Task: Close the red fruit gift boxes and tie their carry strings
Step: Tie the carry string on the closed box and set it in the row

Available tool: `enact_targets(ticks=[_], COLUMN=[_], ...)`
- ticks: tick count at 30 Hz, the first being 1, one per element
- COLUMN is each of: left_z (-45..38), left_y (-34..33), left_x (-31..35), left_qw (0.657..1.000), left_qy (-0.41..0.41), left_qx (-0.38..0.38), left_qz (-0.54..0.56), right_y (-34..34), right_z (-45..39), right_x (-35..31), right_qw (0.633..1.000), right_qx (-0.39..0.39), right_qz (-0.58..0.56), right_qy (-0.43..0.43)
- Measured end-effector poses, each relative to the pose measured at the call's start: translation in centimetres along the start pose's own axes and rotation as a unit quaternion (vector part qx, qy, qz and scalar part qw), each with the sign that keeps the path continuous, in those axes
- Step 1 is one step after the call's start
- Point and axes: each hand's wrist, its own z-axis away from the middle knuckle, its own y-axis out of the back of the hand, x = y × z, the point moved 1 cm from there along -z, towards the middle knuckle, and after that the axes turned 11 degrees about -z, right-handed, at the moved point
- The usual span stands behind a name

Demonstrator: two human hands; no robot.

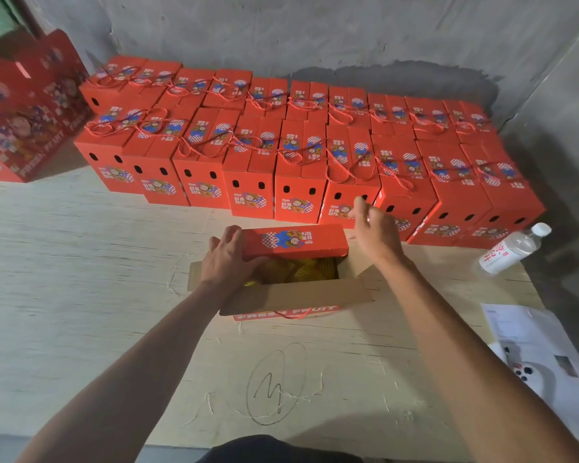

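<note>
From the head camera, we see lots of closed boxes (298,168) standing in two rows along the back edge of the floor board (81,295), by the wall. Their red strings (335,162) lie looped over their tops, so we think most of the job is done. One open box (291,282) sits near the middle of the board, in front of the rows. Its far red flap (295,242) is folded over, but the near brown flap (298,295) is open and we can see yellow fruit (301,269) inside. This box needs closing and tying.

Our left hand (228,259) holds the left end of the red flap, with the fingers curled around it. Our right hand (375,228) is lifted just past the right end of the box, with loose, bent fingers holding nothing. A water bottle (512,250) lies near the right edge.
</note>
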Motion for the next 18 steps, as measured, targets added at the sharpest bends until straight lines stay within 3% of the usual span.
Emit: enact_targets(ticks=[3, 4, 6, 7, 9, 18], left_z=[-0.1, -0.2, -0.2, -0.1, 0.0, 0.4], left_y=[-0.2, -0.3, -0.4, -0.4, -0.4, -0.2], left_x=[-0.1, -0.1, -0.2, -0.2, -0.2, 0.1], left_qw=[1.000, 1.000, 1.000, 1.000, 1.000, 1.000], left_qy=[0.001, 0.000, 0.000, 0.000, 0.001, 0.004], left_qx=[0.004, 0.004, 0.006, 0.007, 0.015, -0.002], left_qz=[0.004, 0.004, 0.003, 0.002, -0.002, -0.007], right_y=[0.0, -0.4, -1.6, -2.6, -3.9, -4.6], right_z=[-0.4, 0.1, 2.1, 3.3, 4.9, 5.0], right_x=[0.3, 0.5, 1.2, 2.1, 3.3, 3.8], right_qw=[0.965, 0.956, 0.992, 0.993, 0.976, 0.976], right_qx=[0.031, 0.019, -0.055, -0.120, -0.203, -0.209], right_qz=[-0.221, -0.248, -0.095, -0.017, 0.014, 0.008], right_qy=[-0.135, -0.152, -0.066, 0.006, 0.079, 0.056])
